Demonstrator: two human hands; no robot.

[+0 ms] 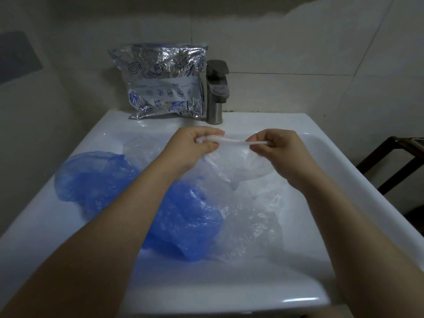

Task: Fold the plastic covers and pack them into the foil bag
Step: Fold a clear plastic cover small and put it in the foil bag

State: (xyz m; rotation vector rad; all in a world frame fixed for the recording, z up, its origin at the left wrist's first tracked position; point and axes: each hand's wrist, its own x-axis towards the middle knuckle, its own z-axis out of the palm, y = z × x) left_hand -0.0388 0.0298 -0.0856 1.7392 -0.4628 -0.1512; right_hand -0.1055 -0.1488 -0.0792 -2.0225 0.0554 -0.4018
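Note:
A clear plastic cover [241, 166] hangs above the sink, its gathered white rim stretched between my hands. My left hand [195, 143] grips one end of that rim and my right hand [275, 145] pinches the other end. Under my forearms a blue plastic cover [98, 180] lies crumpled in the basin, spreading toward the middle. More clear plastic [252, 226] lies heaped at the basin's right. The silver foil bag [165, 81], printed with blue seafood drawings, stands upright on the sink's back ledge, leaning on the wall.
The white ceramic sink [344, 180] fills most of the view. A grey metal faucet [216, 90] stands just right of the foil bag. Tiled walls close in behind and left. A dark wooden frame [394, 161] stands at the right.

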